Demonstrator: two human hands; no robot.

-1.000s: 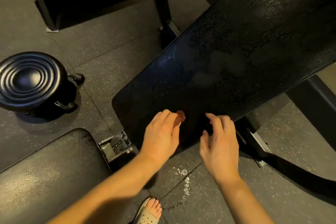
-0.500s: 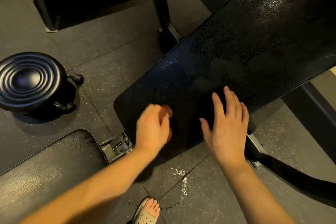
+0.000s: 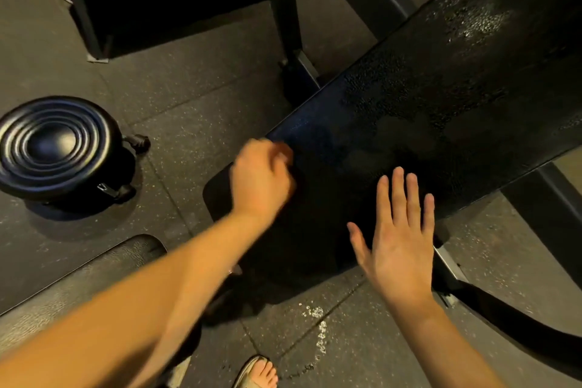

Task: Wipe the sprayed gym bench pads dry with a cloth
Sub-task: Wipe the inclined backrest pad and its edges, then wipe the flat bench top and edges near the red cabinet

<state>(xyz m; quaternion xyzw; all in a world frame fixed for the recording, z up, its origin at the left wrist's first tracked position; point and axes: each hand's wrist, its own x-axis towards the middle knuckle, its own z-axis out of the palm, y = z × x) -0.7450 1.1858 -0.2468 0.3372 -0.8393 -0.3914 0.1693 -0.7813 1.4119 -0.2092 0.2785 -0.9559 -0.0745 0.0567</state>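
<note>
At my far left the round stool (image 3: 56,148) stands on the floor, well apart from the work, and the seat pad (image 3: 63,290) lies under my left forearm. My left hand (image 3: 261,179) is over the near left corner of the back pad (image 3: 441,110), fingers curled under. It is blurred and the pad is dark, so I cannot tell whether the cloth is bunched inside that fist. My right hand (image 3: 400,239) is spread, fingers straight, laid flat at the pad's near edge and holding nothing. To wipe well, I judge I should steady the pad with that flat palm and draw the left fist in long overlapping strokes up the slope toward the droplets (image 3: 472,19) beading thick at the upper right. I should press evenly and turn to a dry face of the cloth as it soaks.
</note>
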